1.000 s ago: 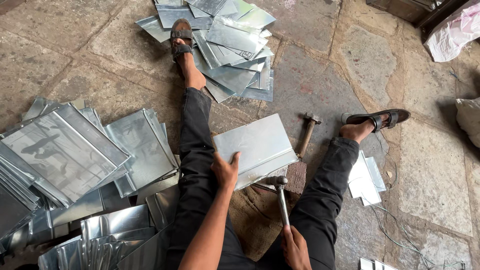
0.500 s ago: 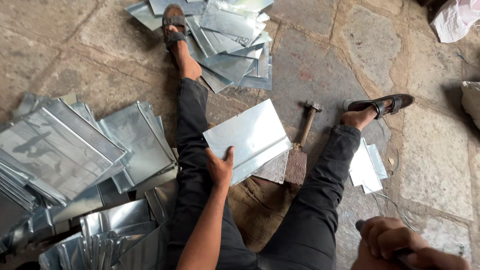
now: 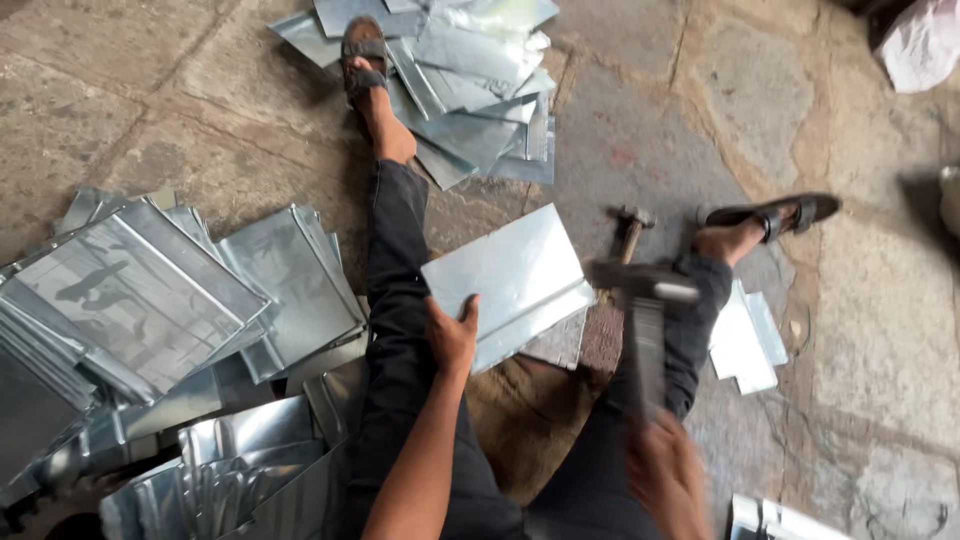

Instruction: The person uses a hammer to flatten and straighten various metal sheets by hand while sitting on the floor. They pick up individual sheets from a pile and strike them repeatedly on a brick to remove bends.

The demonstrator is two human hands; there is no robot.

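I sit on a stone floor with my legs spread. My left hand [image 3: 451,335] presses on the near left corner of a shiny folded metal sheet [image 3: 510,275] lying between my legs. My right hand [image 3: 665,475] grips the handle of a hammer [image 3: 640,300], blurred by motion, its head hanging just right of the sheet's edge. A second hammer [image 3: 628,228] with a wooden handle lies on the floor beyond it.
A pile of bent metal sheets [image 3: 150,300] lies at my left. Another heap of sheets [image 3: 470,90] sits by my left foot. A few small cut pieces [image 3: 745,340] rest under my right leg. A white bag [image 3: 920,45] is at the top right.
My right hand rose out of the lower frame with the hammer, and now the hammer swings down toward the sheet's right edge. My left hand stays on the sheet.
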